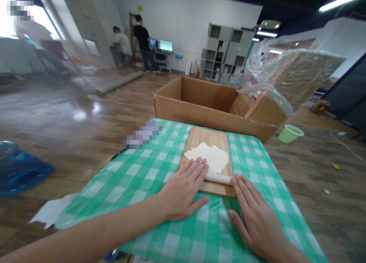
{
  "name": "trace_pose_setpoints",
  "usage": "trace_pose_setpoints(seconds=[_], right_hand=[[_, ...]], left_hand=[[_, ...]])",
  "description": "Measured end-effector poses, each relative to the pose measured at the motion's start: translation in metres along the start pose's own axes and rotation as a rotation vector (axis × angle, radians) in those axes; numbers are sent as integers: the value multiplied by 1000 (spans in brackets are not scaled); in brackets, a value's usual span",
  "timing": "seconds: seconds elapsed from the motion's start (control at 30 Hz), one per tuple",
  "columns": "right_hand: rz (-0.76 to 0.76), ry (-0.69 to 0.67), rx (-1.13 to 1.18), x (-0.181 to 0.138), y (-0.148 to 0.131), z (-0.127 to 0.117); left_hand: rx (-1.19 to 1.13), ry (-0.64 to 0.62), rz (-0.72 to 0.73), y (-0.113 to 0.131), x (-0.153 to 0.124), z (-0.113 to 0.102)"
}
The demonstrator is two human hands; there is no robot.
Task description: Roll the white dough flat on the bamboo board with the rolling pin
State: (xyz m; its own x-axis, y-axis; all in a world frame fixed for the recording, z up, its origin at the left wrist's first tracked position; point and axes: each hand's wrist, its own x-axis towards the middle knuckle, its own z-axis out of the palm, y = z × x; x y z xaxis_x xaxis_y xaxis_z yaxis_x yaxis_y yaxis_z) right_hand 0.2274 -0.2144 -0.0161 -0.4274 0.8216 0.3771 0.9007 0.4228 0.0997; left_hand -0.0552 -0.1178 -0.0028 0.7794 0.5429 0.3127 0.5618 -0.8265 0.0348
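Note:
A thin, irregular sheet of white dough point(210, 156) lies flat on a wooden cutting board point(206, 135). Across the dough's near edge rests a pale rolling pin point(219, 178), its two ends covered by my hands. My left hand point(185, 190) lies with straight fingers over the left end, fingertips reaching the edge of the dough and thumb pointing right. At the right end, my right hand point(253, 211) has its fingers extended, the fingertips touching the pin and the thumb held apart. Neither hand is wrapped around the pin.
A green-and-white checked tablecloth point(154, 171) covers the table. Just beyond stands a large open cardboard box point(194, 103) with plastic wrap point(268, 76). A light green bucket point(290, 134) is on the floor at right, a blue plastic bag point(23, 175) at left. Several people are in the background.

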Motion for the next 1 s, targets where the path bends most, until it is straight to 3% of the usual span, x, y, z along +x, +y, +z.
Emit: trace_pose_setpoints(seconds=[0.13,0.3,0.4,1.0], right_hand=[[11,-12,13,21,14,12],[85,-23,72,60,40,31],[131,-12,68,74,51,38],[-11,-13,114,40,-1,11]], left_hand=[[-37,9,-26,-28,36,4],[-126,-134,16,-69,100,13],[-137,-136,20,-79,121,17],[-107,-145,95,-50,48,1]])
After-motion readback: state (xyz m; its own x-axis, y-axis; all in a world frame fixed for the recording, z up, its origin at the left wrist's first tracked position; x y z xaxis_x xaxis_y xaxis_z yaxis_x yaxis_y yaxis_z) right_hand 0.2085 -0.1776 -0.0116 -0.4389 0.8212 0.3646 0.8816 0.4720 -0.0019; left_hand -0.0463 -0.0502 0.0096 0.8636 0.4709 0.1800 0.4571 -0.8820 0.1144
